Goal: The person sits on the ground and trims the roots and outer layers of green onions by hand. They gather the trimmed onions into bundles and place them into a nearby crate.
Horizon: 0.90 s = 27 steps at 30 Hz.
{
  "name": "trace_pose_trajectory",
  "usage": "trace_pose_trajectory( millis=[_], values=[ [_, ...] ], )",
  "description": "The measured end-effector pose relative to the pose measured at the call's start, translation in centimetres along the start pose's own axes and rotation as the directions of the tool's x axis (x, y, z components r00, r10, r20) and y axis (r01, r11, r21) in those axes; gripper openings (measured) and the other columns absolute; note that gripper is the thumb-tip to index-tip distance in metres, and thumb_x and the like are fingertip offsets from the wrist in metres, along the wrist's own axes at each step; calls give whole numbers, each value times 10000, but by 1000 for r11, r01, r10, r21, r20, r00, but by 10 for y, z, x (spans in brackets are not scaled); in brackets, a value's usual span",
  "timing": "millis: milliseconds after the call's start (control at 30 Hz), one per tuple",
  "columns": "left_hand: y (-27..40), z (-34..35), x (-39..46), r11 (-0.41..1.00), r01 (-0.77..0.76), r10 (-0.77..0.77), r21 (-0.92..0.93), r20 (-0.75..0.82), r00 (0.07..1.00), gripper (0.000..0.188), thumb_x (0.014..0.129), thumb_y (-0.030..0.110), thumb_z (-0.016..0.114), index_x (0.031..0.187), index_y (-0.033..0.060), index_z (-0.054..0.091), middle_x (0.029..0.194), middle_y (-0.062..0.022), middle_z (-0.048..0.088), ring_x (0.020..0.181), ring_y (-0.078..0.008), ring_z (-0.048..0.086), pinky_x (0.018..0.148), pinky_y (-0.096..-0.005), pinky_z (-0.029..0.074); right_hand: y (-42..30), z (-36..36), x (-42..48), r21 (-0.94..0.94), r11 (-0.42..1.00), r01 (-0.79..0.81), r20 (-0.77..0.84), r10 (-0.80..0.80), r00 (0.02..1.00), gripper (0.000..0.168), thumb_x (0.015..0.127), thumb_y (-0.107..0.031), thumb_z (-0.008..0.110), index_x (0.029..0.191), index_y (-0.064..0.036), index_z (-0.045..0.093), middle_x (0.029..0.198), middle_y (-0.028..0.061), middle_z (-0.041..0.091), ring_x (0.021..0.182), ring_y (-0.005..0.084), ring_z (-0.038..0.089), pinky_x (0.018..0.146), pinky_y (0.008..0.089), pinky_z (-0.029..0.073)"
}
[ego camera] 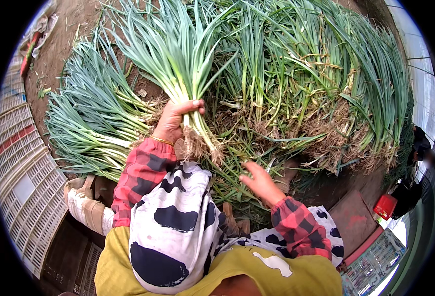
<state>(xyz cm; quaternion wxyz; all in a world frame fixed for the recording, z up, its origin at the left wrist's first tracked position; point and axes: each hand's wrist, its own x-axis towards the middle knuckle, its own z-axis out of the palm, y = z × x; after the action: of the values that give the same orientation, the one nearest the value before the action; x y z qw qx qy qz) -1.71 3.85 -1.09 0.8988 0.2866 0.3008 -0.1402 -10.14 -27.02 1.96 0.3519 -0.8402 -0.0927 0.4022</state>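
Note:
My left hand point(175, 120) grips a bunch of leafy green plants point(182, 70), like scallions or young leeks, around their pale stems. Their leaves fan out away from me, and brown roots hang below my fist. To the right and lower, my right hand point(262, 183) has its fingers apart and holds nothing. Loose green leaves point(228, 185) lie scattered beneath it. Beyond both hands spreads a large heap of the same plants point(313, 74), rooted ends towards me. Another pile point(99, 111) lies left of my left hand, its stems pointing right.
White plastic crates point(29, 185) line the left side. A taped white bundle point(88, 207) sits near my left knee. At the right are a brown board point(352, 222), a red container point(385, 206) and a bluish crate point(374, 262). A person point(421, 148) is at the far right edge.

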Motion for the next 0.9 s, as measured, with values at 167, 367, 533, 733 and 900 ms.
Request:
trace_pose_trajectory(
  millis=[167, 367, 533, 733, 900],
  values=[
    [46, 29, -12, 873, -28, 278, -487, 448, 850, 411, 769, 168, 669, 1076, -18, 470, 837, -65, 524, 736, -150, 600, 731, -334, 571, -54, -42, 95, 309, 943, 124, -342, -12, 940, 297, 901, -151, 579, 1140, 26, 572, 988, 82, 654, 880, 120, 587, 788, 258, 472],
    [30, 21, 4, 1000, -8, 8, 2, -26, 1000, 359, 778, 61, 663, 1101, -36, 541, 821, -97, 642, 700, -190, 654, 668, -302, 563, -111, -45, 176, 725, 681, 104, -101, -45, 994, 520, 898, -327, 610, 1258, 27, 486, 1046, 74, 636, 924, 125, 605, 810, 250, 479],
    [-36, 25, 8, 935, -17, 6, 355, 33, 999, 412, 713, -47, 661, 1098, -9, 519, 962, -66, 624, 869, -158, 623, 737, -280, 507, -137, -39, 212, 619, 782, 77, 12, -108, 994, 884, 677, -261, 822, 1314, 58, 299, 1153, 130, 546, 996, 185, 567, 864, 295, 453],
    [-65, 27, -1, 394, -2, 122, 919, -50, 991, 625, 666, 83, 695, 1136, -103, 327, 950, -239, 587, 909, -319, 615, 757, -382, 502, -135, -36, 229, 803, 591, -76, 91, 5, 996, 798, 650, -66, 803, 1301, -29, 343, 1160, 117, 547, 1020, 209, 559, 892, 336, 458],
    [-61, 42, -13, 320, 30, 28, 947, -41, 999, 628, 679, 165, 720, 1058, -133, 317, 784, -278, 586, 750, -380, 635, 655, -412, 516, -113, -48, 224, 839, 500, -215, 251, -6, 968, 480, 673, 14, 706, 1124, 5, 544, 962, 83, 637, 834, 187, 626, 786, 314, 504]
  ],
)
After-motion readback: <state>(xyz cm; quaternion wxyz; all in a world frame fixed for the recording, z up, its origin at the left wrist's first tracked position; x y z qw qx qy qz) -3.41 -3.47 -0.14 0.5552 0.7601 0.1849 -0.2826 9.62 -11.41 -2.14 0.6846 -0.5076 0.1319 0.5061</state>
